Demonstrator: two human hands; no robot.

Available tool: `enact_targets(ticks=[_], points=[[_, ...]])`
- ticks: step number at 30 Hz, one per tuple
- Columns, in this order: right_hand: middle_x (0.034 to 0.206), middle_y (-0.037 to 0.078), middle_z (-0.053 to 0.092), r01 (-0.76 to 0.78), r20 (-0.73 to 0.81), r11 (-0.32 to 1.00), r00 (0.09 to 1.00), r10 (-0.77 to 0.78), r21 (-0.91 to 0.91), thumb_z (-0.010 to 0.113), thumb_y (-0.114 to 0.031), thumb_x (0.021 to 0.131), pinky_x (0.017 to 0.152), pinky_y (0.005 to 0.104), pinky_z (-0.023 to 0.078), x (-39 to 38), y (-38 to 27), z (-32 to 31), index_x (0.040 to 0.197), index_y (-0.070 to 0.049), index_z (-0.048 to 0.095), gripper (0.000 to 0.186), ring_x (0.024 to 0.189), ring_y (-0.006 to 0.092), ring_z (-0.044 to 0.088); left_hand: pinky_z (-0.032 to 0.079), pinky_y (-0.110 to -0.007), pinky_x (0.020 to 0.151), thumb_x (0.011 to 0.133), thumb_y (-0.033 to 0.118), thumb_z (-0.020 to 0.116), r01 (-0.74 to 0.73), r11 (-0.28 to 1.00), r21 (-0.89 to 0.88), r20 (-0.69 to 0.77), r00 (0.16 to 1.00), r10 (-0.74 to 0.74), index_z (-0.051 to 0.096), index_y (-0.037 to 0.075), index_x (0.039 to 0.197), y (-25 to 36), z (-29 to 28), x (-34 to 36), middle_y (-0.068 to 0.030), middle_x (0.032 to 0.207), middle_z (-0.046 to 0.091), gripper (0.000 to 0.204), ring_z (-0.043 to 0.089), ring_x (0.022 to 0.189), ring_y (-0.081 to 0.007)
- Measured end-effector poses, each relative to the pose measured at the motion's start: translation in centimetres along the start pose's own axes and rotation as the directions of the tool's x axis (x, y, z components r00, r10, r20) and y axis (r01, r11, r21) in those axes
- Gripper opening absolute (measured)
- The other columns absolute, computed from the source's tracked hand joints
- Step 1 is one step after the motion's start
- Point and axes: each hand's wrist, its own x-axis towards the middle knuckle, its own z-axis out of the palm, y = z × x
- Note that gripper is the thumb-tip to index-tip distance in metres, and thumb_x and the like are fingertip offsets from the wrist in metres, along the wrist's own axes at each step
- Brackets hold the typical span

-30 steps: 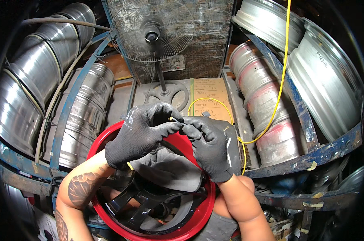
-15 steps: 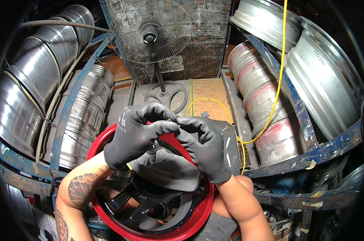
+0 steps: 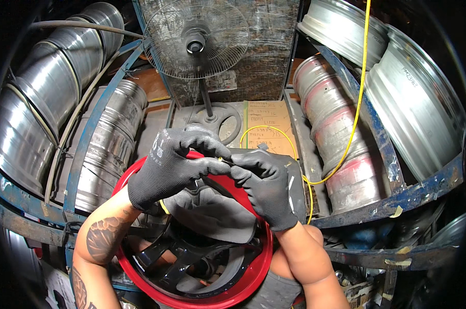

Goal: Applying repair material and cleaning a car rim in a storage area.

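Both my hands wear dark grey knit work gloves and meet above a wheel rim. My left hand (image 3: 166, 165) pinches one end of a small, thin dark piece with a yellowish tip (image 3: 221, 159). Thumb and fingers of my right hand (image 3: 268, 193) close on its other end. The piece is too small to name. Below sits the wheel rim (image 3: 265, 257), with a glossy red outer edge and black spokes. A crumpled grey cloth (image 3: 212, 216) lies across the upper part of its spokes, under my hands.
A pedestal fan (image 3: 196, 46) stands ahead. Blue metal racks hold bare silver rims (image 3: 47, 72) at left and more rims (image 3: 418, 98) at right. A yellow cable (image 3: 357, 108) hangs down on the right, looping past a cardboard sheet with handwriting (image 3: 269, 121).
My left hand has shifted slightly left, widening the gap between the two hands' fingertips. More of the small piece shows between them. The rim and cloth look almost unchanged.
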Motion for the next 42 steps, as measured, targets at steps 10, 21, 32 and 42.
enact_targets(ticks=[10,21,32,42], points=[[0.094,0.012,0.069,0.368,0.018,0.831,0.918,-0.397,-0.417,0.075,-0.007,0.083,0.078,0.0335,0.053,-1.1,-0.2,-0.3,0.103,-0.003,0.071,0.021,0.085,0.0243,0.068,0.052,-0.029,0.07,0.076,0.004,0.076,0.002,0.999,-0.039,-0.051,0.999,-0.004,0.071,0.002,0.083,0.4,1.6,-0.6,-0.0066,0.082,0.07,0.009,0.066,0.078,-0.0132],[0.095,0.006,0.064,0.259,0.015,0.946,0.965,-0.261,-0.197,0.069,-0.001,0.088,0.073,0.0273,0.051,-1.8,-2.4,-0.1,0.099,0.001,0.066,0.012,0.083,0.013,0.061,0.052,-0.029,0.062,0.077,0.02,0.078,-0.321,0.947,-0.003,-0.039,0.947,0.32,0.075,0.006,0.085,2.3,-1.1,-0.3,-0.0078,0.074,0.071,0.017,0.067,0.064,-0.0183],[0.088,0.01,0.068,0.27,0.094,0.942,0.962,-0.256,-0.199,0.073,-0.008,0.081,0.072,0.0292,0.051,-6.8,-4.9,7.0,0.093,0.0,0.067,0.016,0.079,0.017,0.063,0.056,-0.033,0.084,0.067,0.012,0.081,-0.38,0.922,0.08,-0.21,0.897,0.388,0.076,0.012,0.092,5.3,-4.5,-10.8,-0.0047,0.097,0.074,0.026,0.071,0.092,-0.0218],[0.09,0.009,0.068,0.076,0.088,0.93,0.995,-0.047,-0.359,0.072,0.006,0.075,0.078,0.029,0.052,-12.8,-3.0,12.6,0.09,0.0,0.068,0.017,0.083,0.0163,0.064,0.049,-0.032,0.1,0.084,0.007,0.075,-0.31,0.722,-0.618,-0.442,0.897,0.006,0.055,-0.003,0.132,-2.7,-9.6,-16.9,-0.0113,0.114,0.068,0.053,0.064,0.109,-0.0192]])
